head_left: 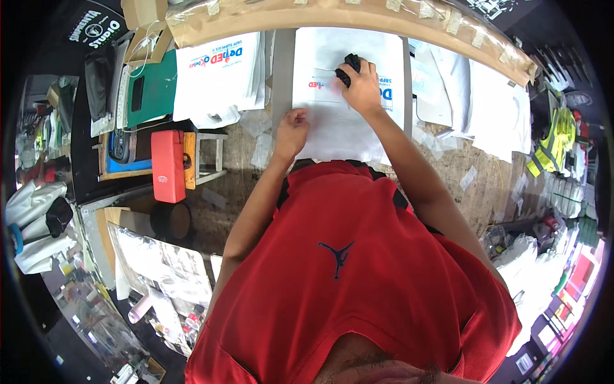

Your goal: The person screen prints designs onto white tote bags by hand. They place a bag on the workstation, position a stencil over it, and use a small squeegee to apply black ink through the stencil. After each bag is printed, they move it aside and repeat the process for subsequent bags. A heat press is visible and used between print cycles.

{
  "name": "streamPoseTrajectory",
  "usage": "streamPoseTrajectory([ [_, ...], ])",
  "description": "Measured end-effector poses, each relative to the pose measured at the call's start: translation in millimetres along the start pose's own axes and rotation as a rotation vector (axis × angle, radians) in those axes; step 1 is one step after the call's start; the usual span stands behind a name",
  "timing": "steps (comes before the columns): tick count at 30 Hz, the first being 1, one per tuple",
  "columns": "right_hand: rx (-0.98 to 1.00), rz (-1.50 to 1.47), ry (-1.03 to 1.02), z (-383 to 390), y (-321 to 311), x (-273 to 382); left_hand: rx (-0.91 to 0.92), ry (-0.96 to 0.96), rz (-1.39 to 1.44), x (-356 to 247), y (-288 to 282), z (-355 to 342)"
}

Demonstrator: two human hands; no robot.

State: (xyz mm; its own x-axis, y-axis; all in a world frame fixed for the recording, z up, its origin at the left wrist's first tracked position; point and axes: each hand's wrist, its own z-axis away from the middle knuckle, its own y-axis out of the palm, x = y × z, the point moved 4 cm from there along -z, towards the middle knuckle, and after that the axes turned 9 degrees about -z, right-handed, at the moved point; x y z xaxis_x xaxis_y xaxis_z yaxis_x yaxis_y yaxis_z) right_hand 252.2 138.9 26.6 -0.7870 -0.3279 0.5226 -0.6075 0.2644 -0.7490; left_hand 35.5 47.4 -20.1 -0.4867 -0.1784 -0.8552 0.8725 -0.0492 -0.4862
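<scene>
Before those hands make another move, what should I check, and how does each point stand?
1. Right hand gripping the black bundle: ok.
2. Black bundle over the white printed sheet: ok.
3. Left hand at the white printed sheet's left edge: ok.
4. Left hand pressing down: cannot tell.
5. White printed sheet perfectly smooth: cannot tell; faint lines might be creases.
6. Stacked sheets at left apart from both hands: ok.
</scene>
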Motion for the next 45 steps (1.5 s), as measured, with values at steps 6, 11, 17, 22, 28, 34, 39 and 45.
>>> streamPoseTrajectory([
  [6,-0.05,0.014,0.045,-3,-8,-13,-0.027,0.043,-0.06,-14,-2,9],
  [11,-0.075,0.007,0.024,-1,-9,-14,-0.047,0.091,-0.149,-16,-2,9],
  [17,-0.12,-0.094,0.032,-5,-13,-16,-0.085,0.068,-0.136,-2,1,0],
  [22,-0.048,-0.063,0.107,-7,3,-19,-0.134,-0.054,0.049,-7,-7,-7],
  [28,0.355,-0.005,-0.3,11,43,46,-0.126,0.006,-0.091,13,-10,3],
  [34,0.546,0.05,-0.227,-80,53,27,-0.101,0.007,-0.004,4,-9,21],
  [39,0.691,0.076,-0.238,-84,54,35,-0.114,-0.063,0.053,9,-22,36],
  [45,0.682,0.173,-0.224,-91,51,45,-0.095,-0.01,0.045,6,-28,38],
])
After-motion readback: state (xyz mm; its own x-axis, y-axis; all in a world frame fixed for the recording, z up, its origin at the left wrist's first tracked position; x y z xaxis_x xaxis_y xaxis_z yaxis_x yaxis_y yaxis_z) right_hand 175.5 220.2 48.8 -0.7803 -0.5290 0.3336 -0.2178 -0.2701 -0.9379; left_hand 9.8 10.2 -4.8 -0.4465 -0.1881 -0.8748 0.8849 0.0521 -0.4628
